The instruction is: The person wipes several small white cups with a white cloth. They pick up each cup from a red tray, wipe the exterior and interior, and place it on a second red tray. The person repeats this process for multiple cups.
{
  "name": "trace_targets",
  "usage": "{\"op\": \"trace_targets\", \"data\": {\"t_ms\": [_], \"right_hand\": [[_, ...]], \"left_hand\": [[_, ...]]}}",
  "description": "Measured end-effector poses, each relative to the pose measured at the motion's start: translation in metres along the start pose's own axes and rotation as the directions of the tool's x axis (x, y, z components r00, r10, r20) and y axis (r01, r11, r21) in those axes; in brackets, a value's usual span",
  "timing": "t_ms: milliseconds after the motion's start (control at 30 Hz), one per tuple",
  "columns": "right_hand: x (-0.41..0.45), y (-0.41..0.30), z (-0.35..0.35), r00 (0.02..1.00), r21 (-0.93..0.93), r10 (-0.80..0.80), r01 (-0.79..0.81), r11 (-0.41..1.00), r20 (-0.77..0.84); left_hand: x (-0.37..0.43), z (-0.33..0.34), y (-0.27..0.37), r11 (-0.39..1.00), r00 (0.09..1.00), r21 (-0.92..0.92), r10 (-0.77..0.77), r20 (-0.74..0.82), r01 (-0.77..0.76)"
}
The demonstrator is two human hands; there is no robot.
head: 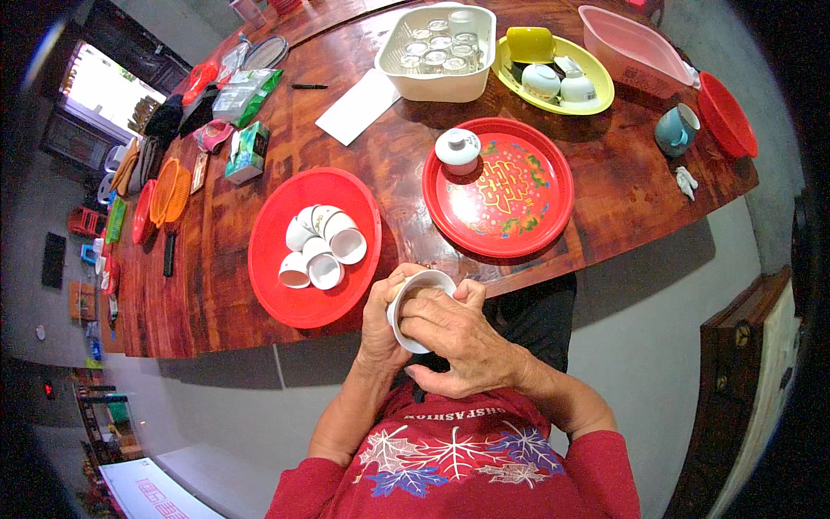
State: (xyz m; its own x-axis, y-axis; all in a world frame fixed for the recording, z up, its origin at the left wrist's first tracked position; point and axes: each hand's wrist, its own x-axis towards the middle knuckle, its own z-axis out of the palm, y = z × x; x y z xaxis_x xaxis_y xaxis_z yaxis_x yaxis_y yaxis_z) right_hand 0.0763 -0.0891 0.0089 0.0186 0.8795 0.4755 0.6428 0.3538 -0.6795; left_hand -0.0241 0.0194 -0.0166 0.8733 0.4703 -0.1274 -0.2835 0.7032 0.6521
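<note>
My left hand point(384, 318) grips a white ceramic cup point(397, 327) by its side, its mouth turned up and towards me. The fingers of my right hand point(454, 334) reach inside the cup, with the thumb apart below the rim; whether they hold anything in there is hidden. To the left, a red plastic tray point(311, 311) bears several white cups point(324, 269), some lying on their sides. Beyond my hands, a round red tray with a printed pattern point(512, 227) holds a white lidded cup point(459, 156) near its left edge.
Farther back stand a cream basket point(444, 91) of glasses, a yellow oval basin point(600, 100) with cups and bowls, and a pink basin point(635, 52). At the right are a blue mug point(674, 133) and a crumpled white tissue point(685, 183). A tissue box point(246, 156) sits left.
</note>
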Motion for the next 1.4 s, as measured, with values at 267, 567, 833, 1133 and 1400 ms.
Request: {"op": "trace_targets", "data": {"t_ms": [267,567,833,1133,1400], "right_hand": [[-0.011,0.009,-0.012,0.998,0.124,0.054,-0.055,0.991,0.013],[-0.017,0.014,-0.012,0.797,0.107,0.15,-0.107,0.988,-0.586],[-0.009,0.017,-0.014,0.986,-0.47,-0.145,0.168,0.867,0.084],[-0.023,0.001,0.007,0.999,-0.269,0.001,0.012,0.963,0.048],[-0.018,-0.009,0.005,0.91,0.591,0.414,-0.317,0.742,-0.03]], "left_hand": [[0.001,0.008,-0.004,0.991,0.998,-0.12,-0.06,-0.033,0.056],[0.001,0.0,-0.009,0.958,0.989,-0.28,-0.102,-0.111,0.068],[0.0,0.005,-0.008,0.964,0.974,-0.232,-0.166,-0.155,0.128],[-0.001,-0.004,-0.01,0.997,0.984,-0.061,-0.063,-0.168,0.053],[-0.002,0.003,-0.004,0.982,0.979,0.156,0.134,-0.155,-0.109]]}}
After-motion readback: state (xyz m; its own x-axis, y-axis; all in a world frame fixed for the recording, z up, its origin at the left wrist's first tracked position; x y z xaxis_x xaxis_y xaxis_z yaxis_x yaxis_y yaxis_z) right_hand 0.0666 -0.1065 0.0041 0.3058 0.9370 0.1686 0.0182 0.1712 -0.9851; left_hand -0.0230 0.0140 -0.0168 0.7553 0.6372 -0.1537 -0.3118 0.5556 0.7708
